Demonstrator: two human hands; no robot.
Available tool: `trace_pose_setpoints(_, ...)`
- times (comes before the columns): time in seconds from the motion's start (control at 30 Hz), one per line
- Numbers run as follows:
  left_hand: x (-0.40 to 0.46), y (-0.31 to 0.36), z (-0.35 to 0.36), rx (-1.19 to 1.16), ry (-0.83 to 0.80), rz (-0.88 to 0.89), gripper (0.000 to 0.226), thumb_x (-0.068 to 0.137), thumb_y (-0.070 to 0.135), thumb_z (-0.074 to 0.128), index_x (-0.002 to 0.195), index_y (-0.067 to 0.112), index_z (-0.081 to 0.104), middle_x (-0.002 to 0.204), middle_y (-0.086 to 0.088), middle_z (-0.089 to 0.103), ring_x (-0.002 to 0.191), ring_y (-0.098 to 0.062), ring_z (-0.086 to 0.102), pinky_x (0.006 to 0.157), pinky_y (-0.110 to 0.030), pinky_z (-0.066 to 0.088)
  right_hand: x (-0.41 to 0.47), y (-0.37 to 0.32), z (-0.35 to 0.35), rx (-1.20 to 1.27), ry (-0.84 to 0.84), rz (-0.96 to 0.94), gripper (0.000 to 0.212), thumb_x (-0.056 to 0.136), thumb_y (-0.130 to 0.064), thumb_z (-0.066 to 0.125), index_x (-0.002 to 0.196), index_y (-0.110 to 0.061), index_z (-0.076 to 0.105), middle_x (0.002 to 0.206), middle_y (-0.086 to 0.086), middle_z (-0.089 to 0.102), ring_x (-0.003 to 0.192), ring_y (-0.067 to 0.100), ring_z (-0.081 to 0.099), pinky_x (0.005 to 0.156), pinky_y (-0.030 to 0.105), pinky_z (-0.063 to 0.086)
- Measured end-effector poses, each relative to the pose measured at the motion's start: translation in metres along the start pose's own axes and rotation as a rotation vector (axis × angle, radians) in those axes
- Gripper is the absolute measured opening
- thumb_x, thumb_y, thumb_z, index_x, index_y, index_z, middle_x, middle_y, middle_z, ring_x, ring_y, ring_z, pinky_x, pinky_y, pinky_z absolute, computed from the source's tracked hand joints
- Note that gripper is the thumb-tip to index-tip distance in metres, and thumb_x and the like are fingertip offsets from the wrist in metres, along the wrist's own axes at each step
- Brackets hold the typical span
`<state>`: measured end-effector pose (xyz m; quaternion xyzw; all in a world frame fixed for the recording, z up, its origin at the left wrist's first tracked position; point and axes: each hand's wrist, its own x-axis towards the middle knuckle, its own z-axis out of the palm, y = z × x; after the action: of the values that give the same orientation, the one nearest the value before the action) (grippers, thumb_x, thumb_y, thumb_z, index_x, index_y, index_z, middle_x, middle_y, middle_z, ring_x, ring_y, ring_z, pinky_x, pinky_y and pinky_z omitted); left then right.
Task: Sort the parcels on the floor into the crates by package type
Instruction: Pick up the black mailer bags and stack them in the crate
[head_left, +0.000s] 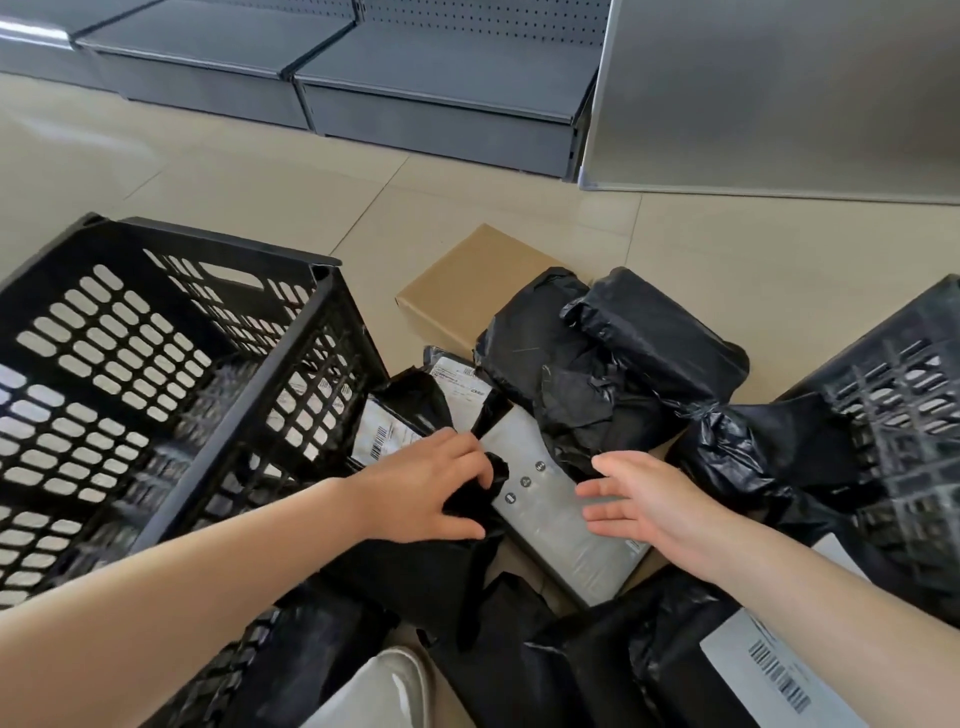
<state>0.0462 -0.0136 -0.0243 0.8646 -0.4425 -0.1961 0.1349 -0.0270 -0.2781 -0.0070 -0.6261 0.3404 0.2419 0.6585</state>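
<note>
The left hand is pinching the black bag lying near the left crate, the right hand is hovering with fingers wide, and the slack plastic is likely risking a slip.

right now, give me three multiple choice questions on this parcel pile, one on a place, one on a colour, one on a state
1. Where does the cardboard box lie?
A. inside the left crate
B. on the floor behind the black bags
C. on the shelf

2. What colour is the left crate?
A. black
B. blue
C. white

3. What is the left hand doing?
A. resting flat on the floor
B. pinching black bag plastic
C. holding the box

Answers: 1 B, it sits on tiles beyond the bags. 2 A, its lattice walls are black. 3 B, the fingers curl round a fold of plastic.
</note>
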Motion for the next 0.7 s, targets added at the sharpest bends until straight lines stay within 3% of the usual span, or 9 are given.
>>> trace_pose_setpoints(0.07,-0.003,0.000,-0.001,-0.056,-0.083,0.023,0.062,0.077,0.074,0.057,0.121,0.030,0.051,0.121,0.016,0.046,0.111,-0.004,0.044,0.096,-0.029,0.045,0.001,0.003,-0.001,0.001,-0.008,0.008,0.014,0.101,-0.024,0.057,0.113,-0.016,0.054,0.109,0.018,0.069,0.096,0.035,0.069,0.080,0.043,0.059)
trace_pose_setpoints(0.13,-0.006,0.001,0.004,-0.052,-0.230,0.014,0.071,0.078,0.072,0.059,0.134,0.031,0.046,0.132,0.015,0.045,0.121,-0.004,0.043,0.104,-0.027,0.041,0.003,0.006,-0.001,0.010,-0.009,0.020,0.014,0.101,-0.024,0.057,0.112,-0.015,0.055,0.109,0.019,0.069,0.094,0.035,0.069,0.080,0.043,0.059)
trace_pose_setpoints(0.2,-0.010,0.004,0.015,0.007,-0.278,0.018,0.080,0.080,0.069,0.059,0.145,0.028,0.037,0.140,0.011,0.043,0.128,-0.008,0.039,0.108,-0.026,0.035,0.004,0.007,-0.001,0.020,-0.006,0.030,0.014,0.101,-0.024,0.057,0.111,-0.015,0.055,0.108,0.019,0.069,0.093,0.035,0.069,0.078,0.042,0.059)
trace_pose_setpoints(0.3,-0.012,0.014,0.032,0.094,-0.210,-0.019,0.080,0.083,0.067,0.056,0.149,0.027,0.032,0.141,0.007,0.044,0.128,-0.014,0.038,0.109,-0.031,0.034,0.004,0.007,0.002,0.006,-0.009,0.039,0.011,0.101,-0.023,0.056,0.109,-0.015,0.056,0.109,0.020,0.069,0.094,0.035,0.068,0.077,0.041,0.059)
trace_pose_setpoints(0.4,-0.010,0.025,0.042,0.155,-0.149,-0.049,0.069,0.086,0.060,0.053,0.145,0.026,0.039,0.136,0.003,0.046,0.124,-0.017,0.041,0.106,-0.033,0.036,0.003,0.009,0.006,-0.016,-0.020,0.051,0.013,0.102,-0.022,0.055,0.110,-0.013,0.055,0.109,0.020,0.068,0.089,0.033,0.067,0.075,0.040,0.059)
trace_pose_setpoints(0.57,-0.004,0.039,0.039,0.108,-0.085,-0.167,0.036,0.091,0.040,0.048,0.122,0.025,0.056,0.116,0.004,0.054,0.108,-0.019,0.049,0.093,-0.038,0.045,-0.004,0.011,0.014,-0.024,-0.050,0.067,0.017,0.103,-0.022,0.052,0.117,-0.012,0.052,0.109,0.019,0.067,0.094,0.034,0.067,0.079,0.041,0.059)
trace_pose_setpoints(0.7,-0.003,0.043,0.034,0.036,-0.049,-0.256,0.029,0.097,0.031,0.040,0.119,0.025,0.058,0.115,0.006,0.053,0.103,-0.018,0.057,0.082,-0.039,0.051,-0.007,0.010,0.017,0.003,-0.071,0.069,0.023,0.103,-0.020,0.052,0.123,-0.009,0.050,0.111,0.020,0.067,0.099,0.036,0.067,0.084,0.044,0.059)
